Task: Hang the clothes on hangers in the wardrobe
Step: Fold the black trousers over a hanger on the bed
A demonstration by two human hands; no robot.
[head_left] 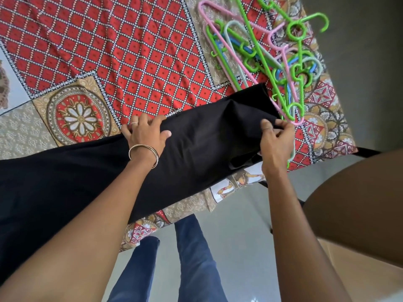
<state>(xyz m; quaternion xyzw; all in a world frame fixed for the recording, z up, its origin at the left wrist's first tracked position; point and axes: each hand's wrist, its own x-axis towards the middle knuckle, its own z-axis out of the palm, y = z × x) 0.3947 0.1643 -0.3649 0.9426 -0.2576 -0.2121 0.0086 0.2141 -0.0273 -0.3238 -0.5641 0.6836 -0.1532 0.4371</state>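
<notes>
Both hands grip black garment [196, 144]: left hand [146, 134] mid-fabric, right hand [275, 138] seemingly pinching end.

— Where does the garment [196, 144] sit from where you are?

— I see it lying across the near part of the bedspread [113, 51], running from my far left over to the right, with its near edge hanging over the bed's edge toward me.

— And the hands?

— My left hand [146, 134] rests on the garment's far edge, about the middle. My right hand [275, 138] is at its right end, pinching the cloth there.

— The hangers?

— The pile of hangers [272, 53] lies on the bedspread, behind and right of the garment; the nearest ones reach the garment's right end beside my right hand.

— Below?

— My legs [192, 258] stand on the floor [242, 225] before the bed.
</notes>
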